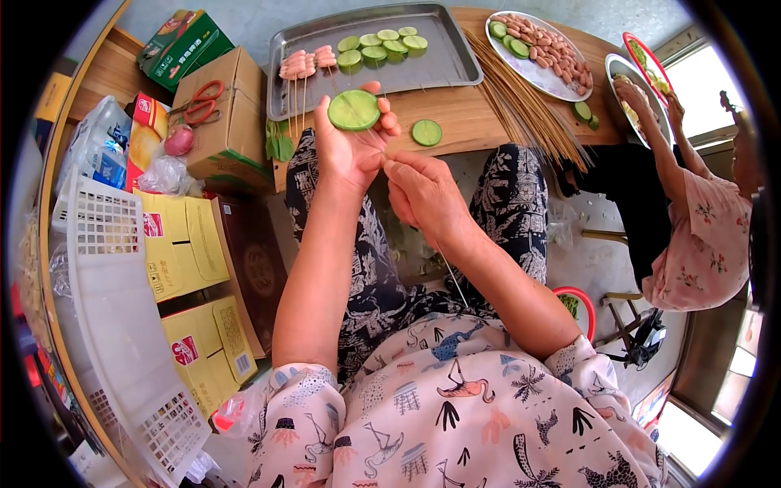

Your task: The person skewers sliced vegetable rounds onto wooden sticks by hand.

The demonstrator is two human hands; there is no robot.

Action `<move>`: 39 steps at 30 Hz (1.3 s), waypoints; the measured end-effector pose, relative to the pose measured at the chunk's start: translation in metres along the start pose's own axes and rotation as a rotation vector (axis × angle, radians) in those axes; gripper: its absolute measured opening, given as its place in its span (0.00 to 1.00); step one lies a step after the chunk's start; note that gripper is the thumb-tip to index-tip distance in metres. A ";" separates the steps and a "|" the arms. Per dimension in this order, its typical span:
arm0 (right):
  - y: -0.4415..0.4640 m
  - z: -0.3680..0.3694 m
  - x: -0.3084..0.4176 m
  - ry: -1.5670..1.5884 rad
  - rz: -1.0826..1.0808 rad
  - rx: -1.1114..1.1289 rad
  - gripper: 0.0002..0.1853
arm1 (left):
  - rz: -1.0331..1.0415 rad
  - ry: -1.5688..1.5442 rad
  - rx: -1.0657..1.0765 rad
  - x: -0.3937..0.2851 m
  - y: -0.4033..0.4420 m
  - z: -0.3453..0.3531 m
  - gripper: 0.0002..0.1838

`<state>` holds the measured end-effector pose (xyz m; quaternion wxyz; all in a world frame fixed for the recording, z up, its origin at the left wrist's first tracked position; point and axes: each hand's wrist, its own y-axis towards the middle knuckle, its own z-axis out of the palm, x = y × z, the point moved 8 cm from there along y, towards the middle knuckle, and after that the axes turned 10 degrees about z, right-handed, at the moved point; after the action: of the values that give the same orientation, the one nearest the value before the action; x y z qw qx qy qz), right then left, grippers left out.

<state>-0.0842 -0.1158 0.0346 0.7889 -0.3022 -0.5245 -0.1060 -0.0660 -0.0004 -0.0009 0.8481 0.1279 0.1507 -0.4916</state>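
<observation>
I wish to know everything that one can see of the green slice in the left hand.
The green slice is a round, flat-cut disc, apparently vegetable, with a pale green face and a thin, darker rim. It looks whole. The left hand holds it, face toward the camera, by the near edge of the wooden table. Whether the stick in the right hand pierces it is unclear.

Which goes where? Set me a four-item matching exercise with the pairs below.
1. Left hand
2. Red-handled metal scissors
3. Fanned bundle of thin tan wooden skewers
4. Heap of loose pink sausages

A. On a brown cardboard box
B. Holding a round green slice
C. On a white oval plate
D. Spread past the edge of a brown wooden table

Pairs: 1-B, 2-A, 3-D, 4-C
</observation>
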 end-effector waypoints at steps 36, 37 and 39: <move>-0.013 -0.008 -0.006 -0.029 -0.085 -0.029 0.16 | 0.051 -0.066 -0.195 -0.013 0.005 -0.005 0.33; -0.013 -0.008 -0.005 -0.029 -0.086 -0.030 0.16 | 0.074 -0.033 -0.173 -0.015 0.004 -0.004 0.33; -0.014 -0.008 -0.005 -0.019 -0.076 -0.024 0.16 | 0.073 -0.026 -0.149 -0.014 0.005 -0.002 0.33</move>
<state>-0.0868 -0.1325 0.0327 0.7755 -0.2924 -0.5418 -0.1395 -0.0686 0.0136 0.0032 0.8745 0.0632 0.1711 -0.4495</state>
